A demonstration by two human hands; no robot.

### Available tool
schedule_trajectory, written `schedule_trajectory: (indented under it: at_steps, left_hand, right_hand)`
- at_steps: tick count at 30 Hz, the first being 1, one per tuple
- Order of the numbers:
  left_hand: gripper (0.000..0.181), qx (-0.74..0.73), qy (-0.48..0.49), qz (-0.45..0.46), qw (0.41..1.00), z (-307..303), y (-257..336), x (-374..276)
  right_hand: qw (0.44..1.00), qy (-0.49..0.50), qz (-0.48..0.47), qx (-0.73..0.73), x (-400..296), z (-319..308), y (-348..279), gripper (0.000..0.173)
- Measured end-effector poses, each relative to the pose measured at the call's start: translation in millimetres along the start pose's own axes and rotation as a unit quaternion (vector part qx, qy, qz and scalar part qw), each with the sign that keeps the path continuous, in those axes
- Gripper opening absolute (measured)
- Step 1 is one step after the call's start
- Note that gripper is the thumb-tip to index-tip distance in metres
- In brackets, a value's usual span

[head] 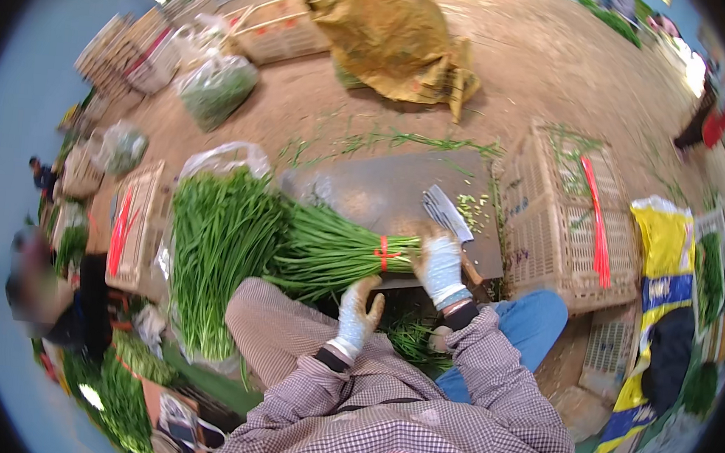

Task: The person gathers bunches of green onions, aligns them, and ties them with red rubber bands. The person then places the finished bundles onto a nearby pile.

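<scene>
A bundle of green garlic chives (329,246), bound with a red tie (384,254), lies across the grey board (379,180) in front of me. My right hand (438,258), in a soiled light-blue glove, is against the bundle's cut stem ends; its finger grip is blurred. Below the bundle, near the tie, my left hand (357,312) is gloved too, with thumb and fingers apart and nothing in them. Just beyond my right hand rests a cleaver (445,209) with a wooden handle (471,270). Chopped stem bits (473,211) are scattered beside its blade.
Loose chives (224,241) are heaped on plastic at my left. Plastic crates stand left (145,228) and right (567,217), each with red ties on top. A yellow sack (384,36) sits beyond the board. Another person (69,305) is at far left.
</scene>
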State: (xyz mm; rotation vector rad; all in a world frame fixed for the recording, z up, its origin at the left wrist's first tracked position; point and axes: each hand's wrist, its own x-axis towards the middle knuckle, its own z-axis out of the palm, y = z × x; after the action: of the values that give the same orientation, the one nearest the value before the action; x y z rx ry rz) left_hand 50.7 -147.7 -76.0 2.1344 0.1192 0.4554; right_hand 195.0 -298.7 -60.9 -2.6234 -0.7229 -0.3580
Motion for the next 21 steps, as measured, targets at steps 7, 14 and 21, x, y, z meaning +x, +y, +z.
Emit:
schedule_trajectory:
  at_steps: [7, 14, 21]
  left_hand:
    - [0.034, -0.108, -0.28, -0.178, 0.937, 8, -12, -50]
    - [0.058, -0.5, -0.201, -0.35, 0.766, 19, -19, -45]
    - [0.071, -0.763, -0.118, -0.414, 0.483, 38, -6, -60]
  right_hand:
    - [0.947, -0.312, -0.077, -0.015, 49, 6, -33, 0.097]
    - [0.59, -0.447, 0.285, 0.609, -29, -12, 7, 0.059]
    - [0.837, -0.493, 0.169, 0.167, -70, -80, -42, 0.055]
